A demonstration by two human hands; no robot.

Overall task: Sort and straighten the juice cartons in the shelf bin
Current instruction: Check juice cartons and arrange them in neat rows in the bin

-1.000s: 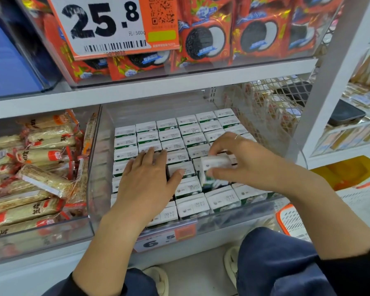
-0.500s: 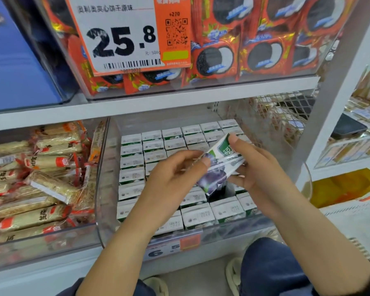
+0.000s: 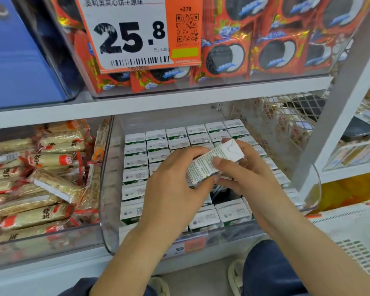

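A single juice carton point(image 3: 215, 162) is held tilted above the middle of the clear shelf bin point(image 3: 107, 189), lifted free of the rows of upright cartons point(image 3: 156, 146) packed below. It is gripped from both sides: the left hand point(image 3: 175, 189) is curled around its near-left end, and the right hand point(image 3: 244, 171) pinches it with the thumb across the printed side panel and the fingers behind. A dark gap point(image 3: 224, 194), probably the slot for this carton, is seen just beneath the hands, between the near row and the rows behind.

The carton is judged to be light, stiff along its edges and slightly yielding on its broad faces, with a smooth coated skin that may slip. It is best taken across the two narrow sides near the middle, so that the folded top flap point(image 3: 233, 147) is not crushed and the faces are not dented. The neighbours are packed tightly and could be tipped if brushed.
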